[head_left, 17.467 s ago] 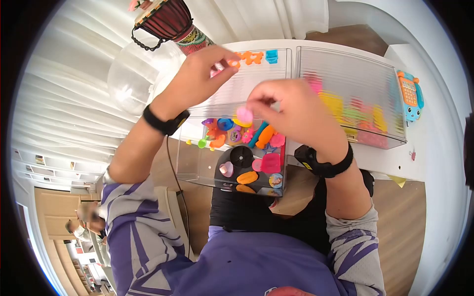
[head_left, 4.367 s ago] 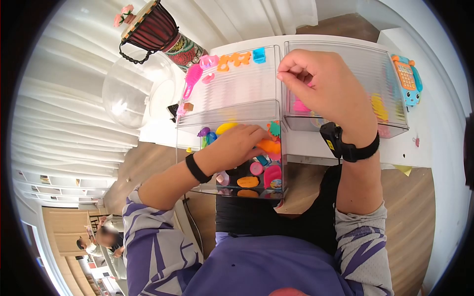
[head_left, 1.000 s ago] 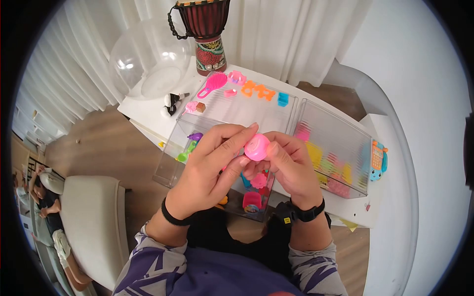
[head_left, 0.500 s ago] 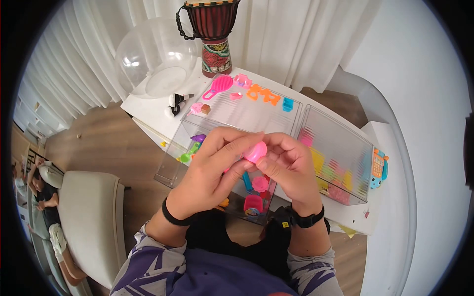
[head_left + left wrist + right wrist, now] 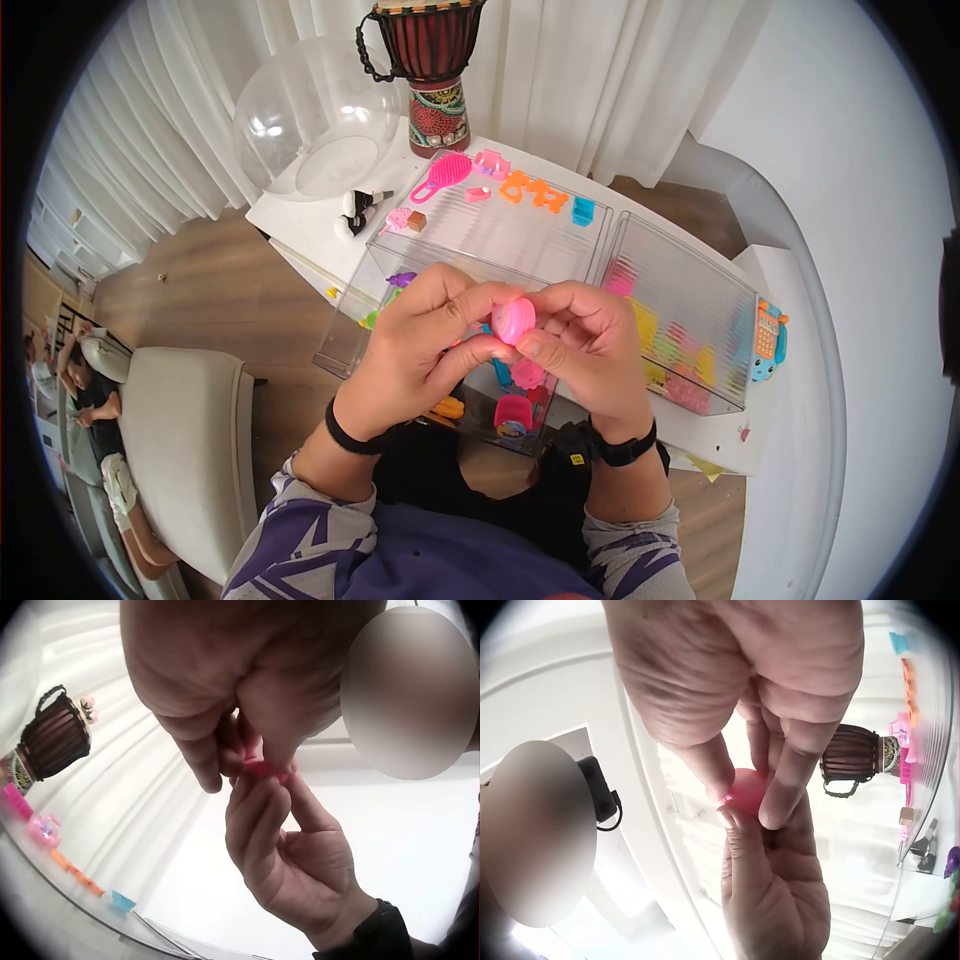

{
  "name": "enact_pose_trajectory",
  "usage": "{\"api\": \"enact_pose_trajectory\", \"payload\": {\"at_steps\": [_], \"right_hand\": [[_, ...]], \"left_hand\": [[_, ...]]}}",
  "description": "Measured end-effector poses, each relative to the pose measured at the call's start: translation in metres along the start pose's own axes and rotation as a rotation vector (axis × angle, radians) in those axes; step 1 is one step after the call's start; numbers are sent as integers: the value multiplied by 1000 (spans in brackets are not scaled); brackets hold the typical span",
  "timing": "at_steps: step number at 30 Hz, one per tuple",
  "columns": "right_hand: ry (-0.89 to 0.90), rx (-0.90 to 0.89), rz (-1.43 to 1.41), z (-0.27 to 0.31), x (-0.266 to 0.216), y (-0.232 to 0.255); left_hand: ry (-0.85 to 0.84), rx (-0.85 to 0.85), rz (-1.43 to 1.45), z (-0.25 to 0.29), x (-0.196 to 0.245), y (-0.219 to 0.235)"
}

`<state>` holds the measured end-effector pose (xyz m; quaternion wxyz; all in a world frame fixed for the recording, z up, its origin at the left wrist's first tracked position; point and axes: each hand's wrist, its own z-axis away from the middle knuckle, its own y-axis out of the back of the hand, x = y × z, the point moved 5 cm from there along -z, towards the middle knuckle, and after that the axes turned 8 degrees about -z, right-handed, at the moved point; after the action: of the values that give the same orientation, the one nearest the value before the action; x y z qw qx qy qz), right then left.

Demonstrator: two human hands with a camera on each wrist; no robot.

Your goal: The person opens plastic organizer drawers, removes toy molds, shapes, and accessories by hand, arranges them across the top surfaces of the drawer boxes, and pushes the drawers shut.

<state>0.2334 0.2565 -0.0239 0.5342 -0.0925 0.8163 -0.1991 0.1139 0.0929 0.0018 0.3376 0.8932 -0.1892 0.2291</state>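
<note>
In the head view a small, rounded pink toy piece (image 5: 514, 321) is held up between both hands, above the pulled-out clear drawer (image 5: 335, 345). My left hand (image 5: 415, 335) pinches it from the left with thumb and fingertips. From the other side my right hand (image 5: 585, 345) grips it with thumb and index finger. Both wrist views show fingertips meeting around the pink piece (image 5: 746, 791), which they partly cover. Below the hands, the drawer holds a pink flower-shaped toy (image 5: 527, 374), a pink square dish (image 5: 514, 411) and an orange toy (image 5: 449, 407).
On the clear box top lie a pink hairbrush (image 5: 445, 175), orange cutters (image 5: 533, 191) and a blue toy (image 5: 583, 211). A second clear box (image 5: 690, 310) with colourful pieces stands right, beside a toy phone (image 5: 768, 340). A drum (image 5: 438, 80) stands behind.
Earlier, my left hand was in the drawer and my right over the right-hand box. Over the last second, both hands have lowered slightly and turned the pink piece between their fingertips.
</note>
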Motion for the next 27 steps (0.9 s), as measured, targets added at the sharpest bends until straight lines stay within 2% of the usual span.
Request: {"api": "enact_pose_trajectory", "payload": {"at_steps": [10, 13, 15, 16, 18, 22, 26, 27], "right_hand": [[10, 30, 26, -1, 6, -2], [-41, 118, -26, 0, 19, -3], [9, 149, 122, -4, 14, -6], [20, 160, 116, -4, 9, -3], [3, 245, 293, -2, -1, 12], [98, 288, 393, 3, -24, 34], [18, 317, 426, 11, -36, 44], [-32, 313, 439, 12, -37, 44]], "left_hand": [[-5, 29, -26, 1, 1, 2], [58, -22, -31, -4, -2, 10], [15, -77, -160, -16, -7, 20], [6, -92, -160, -23, -10, 22], [37, -88, -180, -38, -23, 30], [74, -265, -328, -71, -65, 43], [48, -418, -381, -77, -109, 28], [-83, -468, -449, -76, -109, 21]]}}
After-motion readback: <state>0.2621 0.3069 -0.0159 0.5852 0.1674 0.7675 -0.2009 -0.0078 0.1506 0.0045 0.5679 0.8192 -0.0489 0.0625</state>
